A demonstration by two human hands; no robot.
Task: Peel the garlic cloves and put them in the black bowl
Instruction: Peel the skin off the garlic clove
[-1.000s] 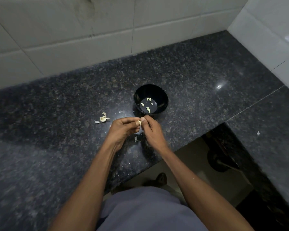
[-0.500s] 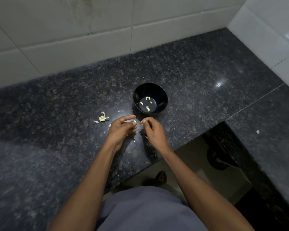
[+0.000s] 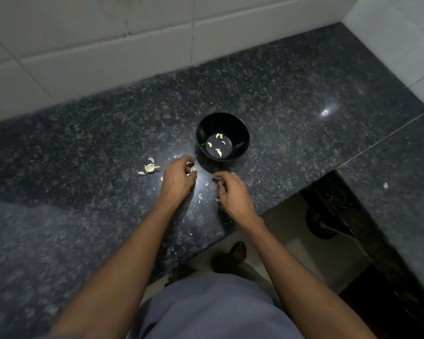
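gripping a pale garlic clove (image 3: 193,169) between its curled fingers and thumb, the left hand (image 3: 179,178) hovers just over the dark granite counter (image 3: 291,99), close to the near-left side of the black bowl (image 3: 222,136). the right hand (image 3: 233,192) sits a little nearer the counter's edge, apart from the left, its fingertips drawn together around what looks like a thin scrap of purplish skin (image 3: 216,180) — too small to be certain of. the bowl stands upright on the counter just beyond both hands, and several peeled cloves (image 3: 218,146) lie scattered on its flat bottom. to the left of the left hand, well clear of the bowl, rests the remainder of a garlic bulb (image 3: 150,167) with loose papery bits beside it. small white flakes of peel (image 3: 200,196) dot the counter between and around the hands. white wall tiles (image 3: 108,45) rise behind the counter and along the right side — one more pale fleck (image 3: 385,185) lies on the counter's right-hand return. below the counter's edge a foot (image 3: 238,250) shows on the light floor.
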